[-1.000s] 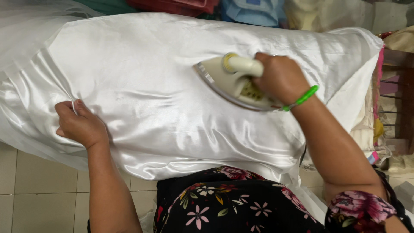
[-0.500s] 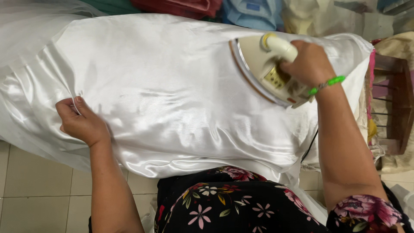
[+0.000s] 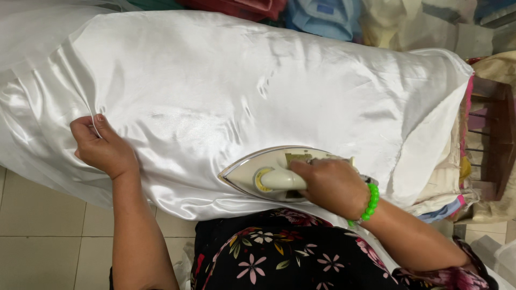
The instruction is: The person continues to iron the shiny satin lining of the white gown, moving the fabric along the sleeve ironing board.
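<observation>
Since the earlier frames the iron (image 3: 269,174) has travelled from the far right end of the white satin cloth (image 3: 242,91) back to its near edge, and now lies flat on the fabric just in front of the person's body, its pointed tip aimed to the left. The right hand (image 3: 330,188) is clenched around the iron's cream handle, knuckles up, with a bracelet of green beads (image 3: 368,203) on the wrist. The left hand (image 3: 102,147) has stayed on the left part of the cloth, well apart from the iron; its fingers are curled and pinch a fold of the satin, and creases run up and away from that grip. The cloth is spread over a padded ironing surface whose layered coloured edges (image 3: 457,188) show at the right end, under the hanging white hem. The person's dark dress with a flower print (image 3: 279,258) fills the bottom of the view, touching the near edge of the cloth. Pale floor tiles (image 3: 43,241) show at lower left. Beyond the cloth lie bundles of blue (image 3: 322,16), red and cream fabric, and a brown wooden frame (image 3: 497,139) stands at the right.
</observation>
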